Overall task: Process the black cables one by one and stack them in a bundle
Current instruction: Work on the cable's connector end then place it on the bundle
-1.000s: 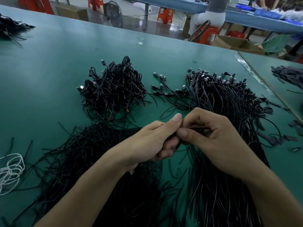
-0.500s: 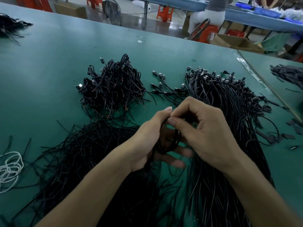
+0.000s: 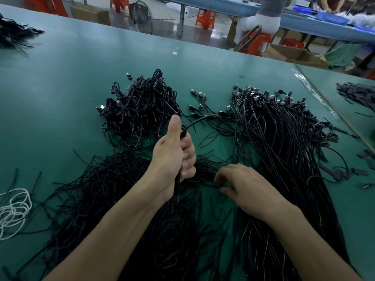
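Head view, green-topped bench point(image 3: 50, 88). Left hand point(image 3: 174, 157) is raised above the bench in a fist, fingers wrapped round a single black round-sheathed cable point(image 3: 199, 119), thumb straight and pointing up. The cable leaves the top of the fist and arcs up and to the right; its free end shows a short red tip near the loose plugs. A length of the same cable hangs below the fist along the wrist. Right hand point(image 3: 249, 189) is low, palm down, beside and to the right of the left hand, with its fingertips curled into the dark strands lying there. The fingers are motion-blurred, so I cannot tell whether they pinch anything. Just beyond the left thumb sits a heap of coiled black cables point(image 3: 140, 110), tangled, some with red wire ends showing. To the right lies a long sheaf of straight black cables with metal plugs point(image 3: 284, 149), plugs at the far end, the lengths running back under the right forearm. Between the heap and the sheaf are a few loose black plugged cables point(image 3: 200, 104). Under both forearms spreads a mass of thin black strands point(image 3: 101, 189). A white looped cord point(image 3: 14, 209) lies at the left edge. A second dark tangle point(image 3: 12, 33) sits at the far left corner. Beyond the bench a seated person point(image 3: 257, 21) is on an orange stool point(image 3: 255, 40).
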